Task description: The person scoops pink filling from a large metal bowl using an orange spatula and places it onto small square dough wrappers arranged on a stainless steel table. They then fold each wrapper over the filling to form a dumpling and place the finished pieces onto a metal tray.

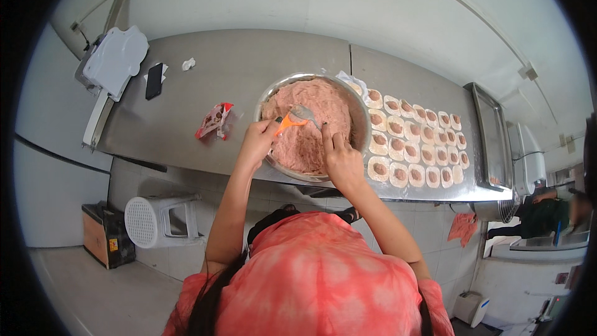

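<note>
A wide metal bowl [365, 126] of pink minced meat [314, 92] stands in front of me on the steel table. My left hand [256, 144] is closed around the handle end of an orange-handled scoop [291, 122], whose greyish head lies over the meat. On the other side of the scoop, my right hand [341, 157] is above the near right part of the bowl with its fingers drawn together. Whatever those fingers pinch is too small to name. To the right of the bowl, rows of flat pale dough wrappers [395, 126] each carry a lump of meat.
On the steel table [205, 56] lie a torn red plastic bag [215, 122], a black phone [154, 81] and crumpled tissue [188, 64]. A metal tray [491, 137] is at the right end. A white stool [158, 221] stands below left; another person [538, 218] is far right.
</note>
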A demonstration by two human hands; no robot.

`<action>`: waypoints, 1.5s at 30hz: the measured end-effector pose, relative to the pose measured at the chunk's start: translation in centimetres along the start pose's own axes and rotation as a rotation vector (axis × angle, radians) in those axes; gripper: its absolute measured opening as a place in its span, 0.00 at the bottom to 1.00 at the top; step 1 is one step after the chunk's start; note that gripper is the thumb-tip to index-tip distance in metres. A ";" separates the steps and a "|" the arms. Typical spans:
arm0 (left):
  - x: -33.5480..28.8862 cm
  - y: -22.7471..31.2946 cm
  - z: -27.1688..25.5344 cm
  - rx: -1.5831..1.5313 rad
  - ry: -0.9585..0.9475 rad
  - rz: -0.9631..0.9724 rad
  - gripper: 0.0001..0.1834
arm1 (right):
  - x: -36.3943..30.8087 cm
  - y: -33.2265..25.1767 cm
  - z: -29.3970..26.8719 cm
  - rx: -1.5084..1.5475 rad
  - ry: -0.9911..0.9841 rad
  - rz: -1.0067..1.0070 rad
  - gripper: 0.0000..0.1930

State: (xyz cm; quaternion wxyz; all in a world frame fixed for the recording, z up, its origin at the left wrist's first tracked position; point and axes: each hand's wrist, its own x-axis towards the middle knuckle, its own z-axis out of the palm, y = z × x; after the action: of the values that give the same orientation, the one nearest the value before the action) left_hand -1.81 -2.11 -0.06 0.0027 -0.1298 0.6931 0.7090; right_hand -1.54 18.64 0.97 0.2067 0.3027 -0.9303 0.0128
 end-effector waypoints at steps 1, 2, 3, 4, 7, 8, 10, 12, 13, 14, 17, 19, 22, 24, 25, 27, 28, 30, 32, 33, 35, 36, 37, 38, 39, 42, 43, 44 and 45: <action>-0.2 0.0 -0.2 -0.010 -0.027 0.001 0.16 | -0.2 0.0 0.2 0.005 -0.023 0.014 0.28; -0.4 -0.1 -0.3 -0.019 -0.054 0.002 0.16 | -0.4 0.1 0.4 0.010 -0.046 0.029 0.30; -0.6 -0.4 -0.4 -0.018 -0.045 0.012 0.16 | -0.5 0.2 0.5 0.014 -0.069 0.044 0.31; -0.7 -0.7 -0.4 -0.017 -0.035 0.024 0.15 | -0.5 0.2 0.5 0.043 -0.074 0.050 0.31; -1.4 -0.9 -0.1 -0.072 -0.005 0.043 0.15 | -0.3 0.8 0.6 0.106 -0.106 0.081 0.29; -1.5 -0.8 0.1 -0.100 0.005 0.047 0.15 | -0.1 1.3 0.8 0.112 -0.129 0.100 0.28; -1.8 0.2 0.2 -0.179 -0.016 0.060 0.16 | -0.2 2.5 1.5 0.162 -0.165 0.157 0.26; -1.5 0.6 0.3 -0.105 -0.009 0.125 0.17 | -0.5 3.8 2.0 0.250 -0.191 0.231 0.24; -1.2 0.3 0.3 0.006 0.019 0.180 0.17 | -0.4 3.9 1.3 0.332 -0.112 0.263 0.22; -1.1 0.1 0.2 0.122 0.047 0.231 0.16 | -0.3 4.0 0.5 0.360 -0.078 0.265 0.22; -1.0 -0.4 0.1 0.398 0.122 0.399 0.15 | 0.0 3.9 -1.9 0.399 -0.007 0.263 0.20; -1.3 0.4 0.3 0.469 0.143 0.439 0.13 | -0.2 3.2 -3.1 0.368 -0.007 0.238 0.20; -1.7 1.6 0.9 0.528 0.159 0.477 0.12 | -0.6 2.3 -3.7 0.301 -0.066 0.191 0.22; -1.7 1.9 1.1 0.553 0.160 0.480 0.12 | -0.6 2.1 -3.3 0.246 -0.075 0.151 0.23; -1.7 1.9 1.1 0.566 0.156 0.472 0.11 | -0.6 2.0 -3.1 0.221 -0.080 0.130 0.23; -1.6 1.9 1.1 0.598 0.150 0.470 0.11 | -0.4 1.5 -3.2 0.155 -0.091 0.073 0.24; -1.6 1.9 1.1 0.617 0.146 0.474 0.11 | -0.4 1.3 -3.2 0.122 -0.097 0.044 0.24; -1.8 2.0 1.1 0.645 0.139 0.473 0.11 | -0.3 1.0 -3.2 0.022 -0.080 -0.040 0.24; -2.0 2.3 1.0 0.666 0.135 0.464 0.11 | -0.1 1.2 -3.2 -0.046 -0.068 -0.112 0.24; -2.0 2.2 1.0 0.675 0.130 0.450 0.11 | 0.1 1.8 -3.5 -0.064 -0.067 -0.141 0.25; -2.2 2.1 1.1 0.692 0.117 0.425 0.11 | 0.6 2.3 -4.0 -0.108 -0.062 -0.166 0.25; -2.2 2.2 1.1 0.706 0.126 0.459 0.11 | 0.9 2.3 -4.3 -0.134 -0.057 -0.163 0.24; -2.1 2.4 1.2 0.719 0.135 0.494 0.11 | 1.1 2.4 -4.6 -0.160 -0.053 -0.160 0.24; -2.0 2.5 1.2 0.733 0.144 0.529 0.11 | 1.2 2.3 -4.9 -0.177 -0.057 -0.160 0.24; -2.1 2.5 1.2 0.755 0.145 0.534 0.11 | 1.3 2.1 -5.0 -0.193 -0.061 -0.159 0.23; -2.0 2.7 1.4 0.835 0.148 0.571 0.11 | 1.4 1.5 -5.0 -0.208 -0.105 -0.131 0.22; -2.0 2.6 1.5 0.873 0.155 0.592 0.11 | 1.4 1.3 -4.9 -0.205 -0.124 -0.120 0.22; -2.1 2.5 1.6 0.912 0.162 0.612 0.11 | 1.5 1.2 -4.8 -0.141 -0.166 -0.085 0.21; -2.1 2.5 1.7 0.935 0.156 0.616 0.10 | 1.7 1.3 -4.6 -0.077 -0.207 -0.051 0.20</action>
State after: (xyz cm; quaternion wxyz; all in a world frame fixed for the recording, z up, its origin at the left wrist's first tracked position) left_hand -0.52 -0.19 2.76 -0.1984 0.0414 0.9375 0.2828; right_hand -1.72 19.43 5.99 0.1211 0.3180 -0.9384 -0.0597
